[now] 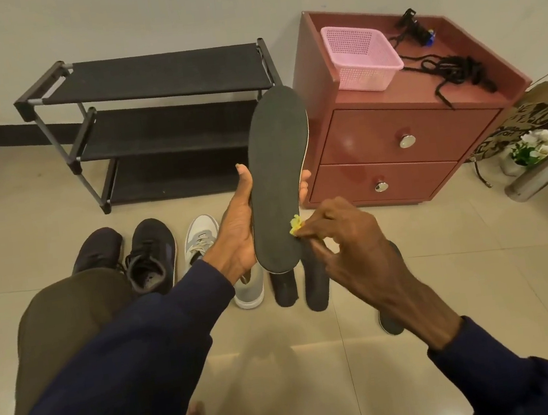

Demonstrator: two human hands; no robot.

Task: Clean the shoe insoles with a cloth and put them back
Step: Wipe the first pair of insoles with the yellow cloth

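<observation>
Our left hand (237, 232) grips the dark insole (278, 172) by its edges, upright just left of the red cabinet (396, 144), while our right hand (349, 243) pinches a yellow cloth (295, 226) at its heel; light and bendy, we judge, so best supported mid-length.

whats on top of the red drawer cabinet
On top of the cabinet sit a pink basket, a tangle of black cord and a small black gadget near the back. The basket's walls hide its inside, so any contents cannot be told.

Dark insole (277, 179) upright in mid-air, small yellow cloth (295, 226) at its right edge near the heel
</observation>
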